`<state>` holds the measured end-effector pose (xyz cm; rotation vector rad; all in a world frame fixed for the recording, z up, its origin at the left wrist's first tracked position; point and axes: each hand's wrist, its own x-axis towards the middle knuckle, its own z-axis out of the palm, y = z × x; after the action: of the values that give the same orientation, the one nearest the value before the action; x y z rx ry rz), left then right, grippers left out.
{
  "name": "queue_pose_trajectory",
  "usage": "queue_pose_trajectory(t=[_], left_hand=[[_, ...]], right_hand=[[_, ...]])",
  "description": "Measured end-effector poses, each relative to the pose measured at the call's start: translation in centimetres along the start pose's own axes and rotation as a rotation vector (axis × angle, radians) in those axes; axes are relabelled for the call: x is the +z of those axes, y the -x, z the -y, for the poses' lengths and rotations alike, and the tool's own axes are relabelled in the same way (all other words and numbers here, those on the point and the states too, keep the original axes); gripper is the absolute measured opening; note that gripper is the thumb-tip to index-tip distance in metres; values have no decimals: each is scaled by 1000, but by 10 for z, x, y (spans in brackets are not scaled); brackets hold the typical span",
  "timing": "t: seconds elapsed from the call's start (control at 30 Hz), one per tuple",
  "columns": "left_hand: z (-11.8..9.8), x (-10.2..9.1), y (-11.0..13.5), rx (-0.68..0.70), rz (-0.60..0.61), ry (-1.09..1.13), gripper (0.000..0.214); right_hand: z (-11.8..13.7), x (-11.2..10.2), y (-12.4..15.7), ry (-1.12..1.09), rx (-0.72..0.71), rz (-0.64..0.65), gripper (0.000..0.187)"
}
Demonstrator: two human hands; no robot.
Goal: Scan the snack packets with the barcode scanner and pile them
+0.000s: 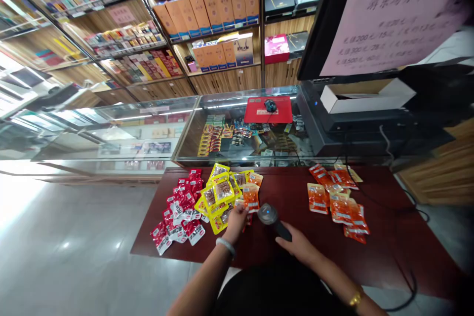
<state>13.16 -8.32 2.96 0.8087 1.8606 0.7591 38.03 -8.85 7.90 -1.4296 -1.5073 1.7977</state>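
Note:
My right hand (295, 242) is wrapped round the handle of a black barcode scanner (268, 214), whose head points to the left with a small blue light on it. My left hand (237, 220) has its fingers pinched at an orange-and-cream snack packet (239, 202), partly hidden by the hand. Just above lies another orange snack packet (251, 197). Yellow snack packets (222, 190) are heaped beside the left hand. Further left is a pile of red-and-white snack packets (193, 231). Orange snack packets (341, 207) lie spread on the right side of the brown table (289, 187).
Behind the table stands a glass display counter (237, 158) with a red mouse pad (255, 109) and a mouse (270, 105). A monitor (318, 34) with a pink notice and an open white box (340, 103) are at the right. A black cable (385, 206) crosses the table's right side.

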Motion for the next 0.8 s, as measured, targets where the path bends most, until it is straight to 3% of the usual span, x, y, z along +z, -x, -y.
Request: queue_pose_trajectory(t=[0.17,0.33,0.4,0.5,0.6,0.67,0.8], left_hand=[[-28,3,-26,37,-24,-49,29],[-24,10,-5,123,-170,-156,35],[-23,24,4,203,-135,-189,35],[-30,60,11,284,89,-220,28],[-48,107,12,351,269,-299,24],[-62,141,12,444,283,-392,26],[-89,203,11,538,175,-622,39]], right_hand=[[3,-8,5,-32,13,-93,62],[0,-18,16,-71,52,-177,59],[-1,-25,20,-96,58,-198,58],[-4,-40,25,-136,70,-235,57],[-10,-58,33,-186,104,-274,57],[-16,-71,40,-220,136,-305,58],[-33,-99,57,-247,167,-385,56]])
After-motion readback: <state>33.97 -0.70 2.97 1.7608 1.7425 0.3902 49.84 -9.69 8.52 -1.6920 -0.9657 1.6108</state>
